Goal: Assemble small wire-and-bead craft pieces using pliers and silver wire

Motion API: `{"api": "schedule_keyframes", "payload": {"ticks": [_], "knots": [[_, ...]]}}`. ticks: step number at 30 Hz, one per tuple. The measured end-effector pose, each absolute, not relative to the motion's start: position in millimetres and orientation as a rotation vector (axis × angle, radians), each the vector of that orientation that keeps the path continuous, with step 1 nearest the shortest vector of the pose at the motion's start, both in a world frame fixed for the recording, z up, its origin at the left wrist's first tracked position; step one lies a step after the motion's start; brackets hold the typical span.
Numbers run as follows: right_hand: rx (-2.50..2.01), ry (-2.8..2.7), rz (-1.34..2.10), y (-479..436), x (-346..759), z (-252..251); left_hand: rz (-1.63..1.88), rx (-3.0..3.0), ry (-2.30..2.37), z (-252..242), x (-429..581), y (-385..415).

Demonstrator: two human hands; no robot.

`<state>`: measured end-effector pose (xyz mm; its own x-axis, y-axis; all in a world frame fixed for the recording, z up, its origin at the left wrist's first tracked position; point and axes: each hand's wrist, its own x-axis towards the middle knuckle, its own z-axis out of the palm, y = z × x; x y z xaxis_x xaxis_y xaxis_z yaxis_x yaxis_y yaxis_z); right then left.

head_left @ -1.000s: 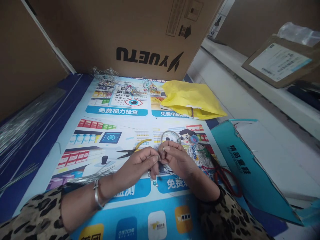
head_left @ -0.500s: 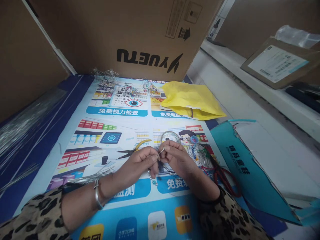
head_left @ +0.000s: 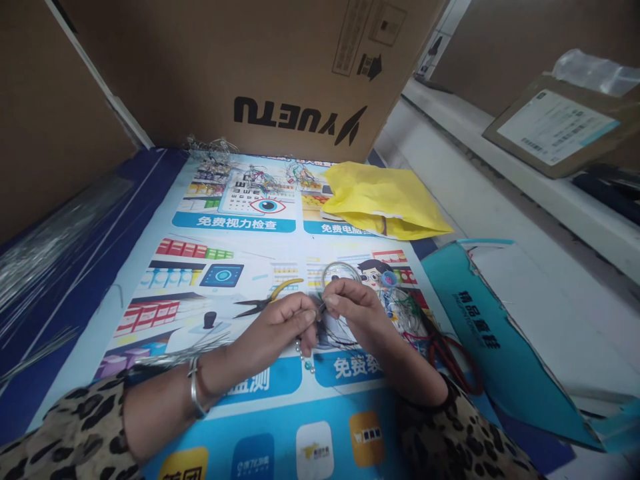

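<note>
My left hand (head_left: pixel 280 330) is closed in a pinch over the printed sheet. From beneath its fingers hangs a short strand of beads (head_left: pixel 307 365), pearly and pale blue. Close against it, my right hand (head_left: pixel 357 308) pinches a thin wire (head_left: pixel 321 307) that spans the small gap between the fingertips; its far end is hidden by the fingers. Pliers (head_left: pixel 273 299) with a yellow handle lie just behind my left hand. A round coil (head_left: pixel 356 272) sits behind my right hand, partly covered by it.
A tangle of coloured wires (head_left: pixel 407 310) and red-handled scissors (head_left: pixel 453 363) lie at the right. Farther back are a yellow bag (head_left: pixel 385 197) and more beaded wire pieces (head_left: pixel 263 179). A cardboard box (head_left: pixel 225 60) walls off the back; a teal carton piece (head_left: pixel 480 313) stands right.
My right hand has shifted slightly right and up, its fingertips now closed over the small pale bead seen there before. My left hand and the hanging beads stay almost still.
</note>
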<state>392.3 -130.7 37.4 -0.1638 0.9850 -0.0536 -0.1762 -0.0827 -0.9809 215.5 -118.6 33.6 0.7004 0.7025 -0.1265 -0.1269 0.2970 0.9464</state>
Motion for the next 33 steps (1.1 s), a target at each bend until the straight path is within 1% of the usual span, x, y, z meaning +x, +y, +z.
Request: {"api": "schedule_keyframes", "payload": {"ticks": [11,16,22,25,28,33], "knots": [[-1.087,-1.248,1.359,-134.4,394.1,41.0,0.596,1.129,0.548,32.3,216.0,-117.9],[-1.066,-1.401,1.336,-137.1,395.1,46.5,0.590,1.123,0.541,32.9,215.8,-118.2],[-1.157,-1.525,1.179,-139.2,395.0,54.2,0.554,1.164,0.505,33.7,214.5,-118.8],[-1.200,-1.517,1.168,-141.2,391.7,59.2,0.629,1.231,0.563,36.3,214.2,-118.7],[-1.264,-1.596,0.985,-143.9,384.9,64.5,0.732,1.331,0.694,38.2,214.7,-119.3],[-1.363,-1.710,0.570,-149.8,371.7,63.3,0.759,1.417,0.870,38.0,216.5,-122.7]]}}
